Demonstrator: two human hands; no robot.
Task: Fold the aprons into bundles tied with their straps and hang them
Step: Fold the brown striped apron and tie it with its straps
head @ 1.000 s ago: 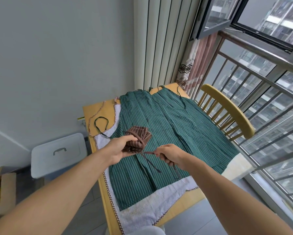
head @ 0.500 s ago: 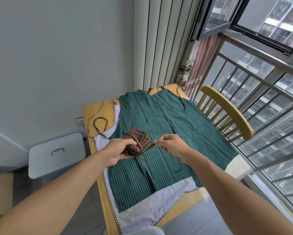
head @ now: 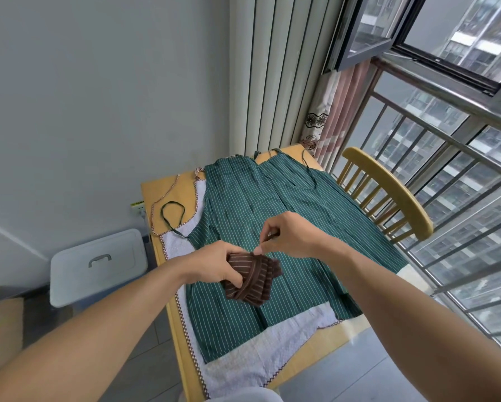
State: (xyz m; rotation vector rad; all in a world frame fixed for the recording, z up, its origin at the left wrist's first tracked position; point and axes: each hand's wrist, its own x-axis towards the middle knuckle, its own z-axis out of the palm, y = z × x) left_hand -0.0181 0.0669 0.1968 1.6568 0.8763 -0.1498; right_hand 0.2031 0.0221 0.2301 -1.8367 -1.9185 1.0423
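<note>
Step in hand: judging by the task, tying off the brown striped bundle with its own strap.
Bundle: a small folded brown apron with pale stripes, held above the near middle of the table, over the green striped apron. A band of strap already crosses it.
Left hand: fingers curled round the left side of the bundle, thumb on top, gripping it so the folds stay stacked.
Right hand: just beyond the bundle, thumb and forefinger pinching the strap end close to the bundle's far edge; the other fingers are curled in.
Doing it well: keep the strap taut from the pinch to the bundle, keep the left thumb pressed on the wrap so it cannot slacken, and tuck or knot the end tight against the fabric. A loose wrap would likely let the folds spring open when hung.
Still to fold: the green striped apron lies spread flat on the table, on top of a white apron with checked trim.
Nearby: a wooden chair stands at the right of the table; a white lidded bin sits on the floor at the left.
</note>
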